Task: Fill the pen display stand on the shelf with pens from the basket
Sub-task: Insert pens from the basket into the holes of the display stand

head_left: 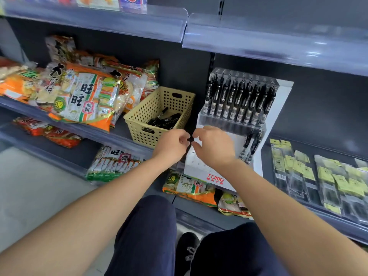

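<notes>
A perforated yellow basket [151,108] stands on the middle shelf with several black pens [165,120] in it. Right of it is the white pen display stand [203,170]. Its upper row is filled with black pens [239,98], and two pens [252,146] stand at the right end of its lower row. My left hand [172,145] and my right hand [214,147] meet fingertip to fingertip between basket and stand. Together they pinch a small dark pen [191,138], mostly hidden by the fingers.
Snack bags [83,96] lie left of the basket, with more on the shelf below [113,162]. Packets with yellow labels [318,176] hang right of the stand. A shelf rail [278,42] runs overhead. My knees and a black shoe [187,253] are below.
</notes>
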